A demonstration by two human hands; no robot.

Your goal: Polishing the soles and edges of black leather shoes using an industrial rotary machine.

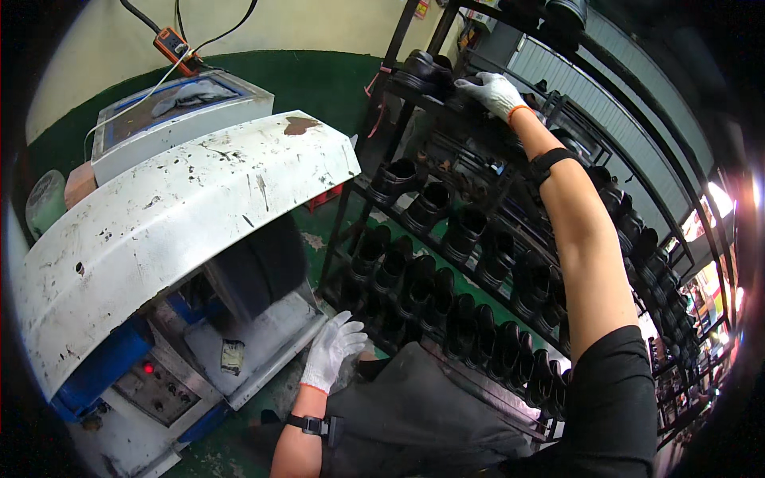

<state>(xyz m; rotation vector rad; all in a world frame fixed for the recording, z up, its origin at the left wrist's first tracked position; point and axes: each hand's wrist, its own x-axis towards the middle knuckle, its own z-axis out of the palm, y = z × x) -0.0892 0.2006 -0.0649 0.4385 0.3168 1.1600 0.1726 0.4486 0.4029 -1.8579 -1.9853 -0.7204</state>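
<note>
Holds the right hand [496, 94] high at the black metal rack [402, 32], partly curled just beside a black shoe [421, 73]; cannot tell about any grip. Has the left hand [335, 348] loosely open, apparently empty, near the white-hooded machine [183, 175], perhaps for balance. Shows more black shoes [464, 233] in rows below, openings upward, likely for easy lifting.

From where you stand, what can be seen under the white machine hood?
Under the white hood, there is a dark wheel-like part, a blue housing and a pale tray carrying a small block. The hood covers the wheel-like part's top.
</note>
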